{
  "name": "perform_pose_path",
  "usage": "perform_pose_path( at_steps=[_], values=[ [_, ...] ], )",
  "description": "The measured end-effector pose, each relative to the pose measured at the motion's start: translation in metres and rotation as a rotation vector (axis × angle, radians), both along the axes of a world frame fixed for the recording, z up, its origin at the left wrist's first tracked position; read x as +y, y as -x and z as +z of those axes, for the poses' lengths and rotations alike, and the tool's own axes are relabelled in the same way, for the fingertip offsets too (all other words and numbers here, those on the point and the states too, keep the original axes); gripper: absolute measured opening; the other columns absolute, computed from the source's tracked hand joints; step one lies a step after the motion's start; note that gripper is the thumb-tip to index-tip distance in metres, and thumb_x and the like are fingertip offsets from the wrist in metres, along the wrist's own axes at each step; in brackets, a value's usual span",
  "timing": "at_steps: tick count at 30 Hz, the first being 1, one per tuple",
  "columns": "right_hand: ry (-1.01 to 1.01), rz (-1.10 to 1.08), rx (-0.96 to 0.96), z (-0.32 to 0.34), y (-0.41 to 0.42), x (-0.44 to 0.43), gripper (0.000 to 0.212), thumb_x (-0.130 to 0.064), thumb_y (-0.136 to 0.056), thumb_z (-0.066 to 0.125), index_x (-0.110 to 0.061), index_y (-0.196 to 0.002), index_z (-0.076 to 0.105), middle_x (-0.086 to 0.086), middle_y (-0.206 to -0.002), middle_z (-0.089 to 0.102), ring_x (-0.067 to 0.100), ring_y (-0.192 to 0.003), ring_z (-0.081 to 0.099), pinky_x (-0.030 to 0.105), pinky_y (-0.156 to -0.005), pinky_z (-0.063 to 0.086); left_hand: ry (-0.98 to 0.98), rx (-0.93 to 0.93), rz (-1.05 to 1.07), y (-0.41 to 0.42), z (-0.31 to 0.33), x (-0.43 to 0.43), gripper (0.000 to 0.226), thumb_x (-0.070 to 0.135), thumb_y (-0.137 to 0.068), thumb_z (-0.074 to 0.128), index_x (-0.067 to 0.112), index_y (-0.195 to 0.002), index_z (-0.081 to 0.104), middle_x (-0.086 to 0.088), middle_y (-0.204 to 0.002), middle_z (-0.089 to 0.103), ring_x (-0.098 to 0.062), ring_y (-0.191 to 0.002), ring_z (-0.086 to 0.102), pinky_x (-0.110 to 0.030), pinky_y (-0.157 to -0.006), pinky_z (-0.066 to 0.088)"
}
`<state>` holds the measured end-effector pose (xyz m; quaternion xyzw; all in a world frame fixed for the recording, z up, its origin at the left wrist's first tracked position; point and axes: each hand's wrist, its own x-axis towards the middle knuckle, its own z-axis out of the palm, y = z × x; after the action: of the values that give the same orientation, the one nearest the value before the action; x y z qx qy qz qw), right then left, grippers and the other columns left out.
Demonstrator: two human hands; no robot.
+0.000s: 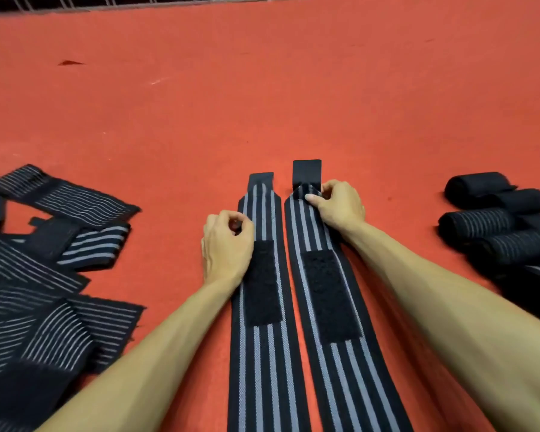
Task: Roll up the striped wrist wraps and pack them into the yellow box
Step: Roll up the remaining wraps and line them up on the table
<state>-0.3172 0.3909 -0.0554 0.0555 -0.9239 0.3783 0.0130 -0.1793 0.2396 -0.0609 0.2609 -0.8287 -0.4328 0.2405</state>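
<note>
At 9 o'clock on the red mat (pixel 262 104) lies a pile of flat wraps (pixel 44 275), not rolled, crossing over each other. Next, a little left of centre, the left hand (pixel 226 244) rests against the left edge of the left wrap (pixel 262 322). Its fingers are curled in a narrow ring, and the thumb and forefinger seem to pinch a dark bit of this edge. The left wrap and the right wrap (pixel 328 322) lie flat and parallel, just beside each other, with the long axis running from 6 o'clock to 12 o'clock. The right hand (pixel 340 204) is at the 12 o'clock end of the right wrap. It pinches the fabric closely just below the black tab (pixel 306 171), where the end looks slightly lifted or folded. I judge that the rolling starts here, so the whole length of this wrap lies from the grip toward 6 o'clock, toward the person, and the roll must travel along that line. The right hand is clearly the nearer one to this end, while the left hand sits lower, on the other wrap. At 3 o'clock lie the rolled wraps (pixel 493 226), close together. The yellow box is not in view.
</note>
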Motion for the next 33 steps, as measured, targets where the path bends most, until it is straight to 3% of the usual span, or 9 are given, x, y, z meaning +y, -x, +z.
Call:
perform_pose_path(
  at_steps=[5, 8, 10, 13, 17, 20, 25, 29, 33],
  values=[
    [0.448, 0.123, 0.022, 0.031, -0.02, 0.015, 0.014, -0.017, -0.088, 0.07, -0.014, -0.082, 0.058, -0.005, -0.071, 0.054, 0.01, -0.066, 0.05, 0.025, -0.061, 0.035, 0.153, -0.024, -0.051, -0.014, 0.013, 0.013, 0.042, 0.034, -0.086, 0.066, 0.019, -0.121, 0.051, 0.002, -0.116, 0.034, -0.016, -0.116, 0.034, -0.028, -0.1, 0.022],
    [0.826, 0.221, -0.171, 0.072, -0.042, 0.028, 0.015, -0.006, -0.087, 0.067, -0.011, -0.08, 0.055, 0.0, -0.07, 0.057, 0.012, -0.061, 0.055, 0.023, -0.053, 0.042, -0.081, -0.043, -0.337, -0.023, 0.035, 0.031, 0.058, 0.039, -0.086, 0.069, 0.021, -0.133, 0.042, 0.006, -0.122, 0.044, -0.01, -0.12, 0.041, -0.028, -0.106, 0.03],
    [0.971, 0.298, -0.285, 0.101, -0.059, 0.037, 0.011, -0.008, -0.089, 0.064, -0.01, -0.082, 0.056, 0.001, -0.07, 0.063, 0.014, -0.058, 0.06, 0.024, -0.051, 0.045, -0.317, -0.102, -0.557, -0.032, 0.055, 0.042, 0.05, 0.042, -0.086, 0.068, 0.024, -0.127, 0.047, 0.013, -0.117, 0.058, -0.004, -0.113, 0.054, -0.026, -0.102, 0.039],
    [1.095, 0.397, -0.384, 0.136, -0.082, 0.045, 0.011, -0.016, -0.091, 0.063, -0.012, -0.081, 0.059, 0.001, -0.072, 0.066, 0.014, -0.059, 0.062, 0.027, -0.055, 0.052, -0.398, -0.084, -0.716, -0.051, 0.085, 0.058, 0.03, 0.035, -0.09, 0.066, 0.016, -0.114, 0.065, 0.008, -0.104, 0.073, -0.007, -0.096, 0.068, -0.024, -0.084, 0.052],
    [1.123, 0.364, -0.422, 0.169, -0.106, 0.04, 0.02, -0.022, -0.086, 0.07, -0.007, -0.098, 0.064, 0.006, -0.082, 0.07, 0.019, -0.069, 0.067, 0.031, -0.062, 0.056, -0.488, 0.027, -0.687, -0.082, 0.126, 0.069, 0.018, 0.026, -0.094, 0.062, 0.008, -0.098, 0.063, 0.007, -0.059, 0.062, -0.012, -0.045, 0.052, -0.026, -0.039, 0.039],
    [1.176, 0.295, -0.437, 0.183, -0.117, 0.031, 0.028, -0.017, -0.085, 0.072, -0.001, -0.106, 0.065, 0.013, -0.088, 0.071, 0.023, -0.074, 0.069, 0.035, -0.067, 0.059, -0.614, 0.077, -0.691, -0.101, 0.152, 0.065, 0.016, 0.018, -0.095, 0.059, 0.005, -0.104, 0.061, 0.004, -0.064, 0.063, -0.01, -0.049, 0.053, -0.021, -0.039, 0.032],
    [1.163, 0.237, -0.493, 0.187, -0.124, 0.011, 0.022, -0.011, -0.084, 0.073, 0.003, -0.1, 0.066, 0.017, -0.095, 0.07, 0.027, -0.079, 0.069, 0.039, -0.072, 0.06, -0.89, 0.079, -0.743, -0.121, 0.176, 0.046, 0.021, 0.013, -0.093, 0.059, 0.003, -0.11, 0.064, -0.009, -0.091, 0.072, -0.019, -0.076, 0.068, -0.027, -0.065, 0.057],
    [0.982, 0.177, -0.381, 0.165, -0.118, -0.004, 0.018, -0.008, -0.087, 0.07, 0.002, -0.101, 0.063, 0.012, -0.088, 0.068, 0.02, -0.074, 0.066, 0.03, -0.067, 0.059, -0.916, 0.001, -0.645, -0.119, 0.159, 0.03, 0.018, 0.012, -0.093, 0.06, 0.004, -0.108, 0.065, -0.013, -0.098, 0.071, -0.02, -0.081, 0.068, -0.029, -0.071, 0.056],
    [0.726, 0.174, -0.348, 0.124, -0.102, -0.007, 0.019, -0.001, -0.091, 0.063, -0.003, -0.109, 0.059, 0.009, -0.091, 0.064, 0.015, -0.073, 0.062, 0.025, -0.06, 0.054, -0.806, -0.126, -0.559, -0.111, 0.117, 0.023, 0.024, 0.01, -0.093, 0.06, 0.001, -0.116, 0.061, -0.008, -0.087, 0.071, -0.011, -0.06, 0.065, -0.019, -0.043, 0.047]
  ],
)
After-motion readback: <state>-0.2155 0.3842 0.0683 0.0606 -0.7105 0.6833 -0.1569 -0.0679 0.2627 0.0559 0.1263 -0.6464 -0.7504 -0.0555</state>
